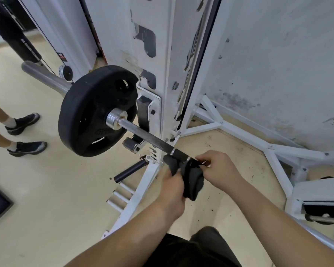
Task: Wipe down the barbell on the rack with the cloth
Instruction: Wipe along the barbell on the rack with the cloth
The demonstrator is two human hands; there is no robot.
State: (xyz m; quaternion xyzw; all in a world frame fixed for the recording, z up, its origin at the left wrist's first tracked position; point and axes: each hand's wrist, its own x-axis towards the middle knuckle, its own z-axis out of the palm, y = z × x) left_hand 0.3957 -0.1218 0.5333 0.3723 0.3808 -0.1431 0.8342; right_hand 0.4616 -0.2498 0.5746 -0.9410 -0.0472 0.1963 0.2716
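Observation:
The barbell (143, 134) rests on the white rack (162, 74), its knurled steel shaft running from a black weight plate (89, 116) down toward me. A black cloth (191, 176) hangs bunched under the shaft's near section. My left hand (172, 191) grips the cloth from below and to the left. Just right of it, my right hand (216, 168) curls over the bar and pinches the cloth's upper edge against it. The bar beneath my hands is hidden.
Another person's legs and dark shoes (25, 122) stand at the left. The rack's white base struts (239, 135) spread across the beige floor by the wall. Short storage pegs (127, 170) stick out low on the rack. A bench (320, 193) sits at the right.

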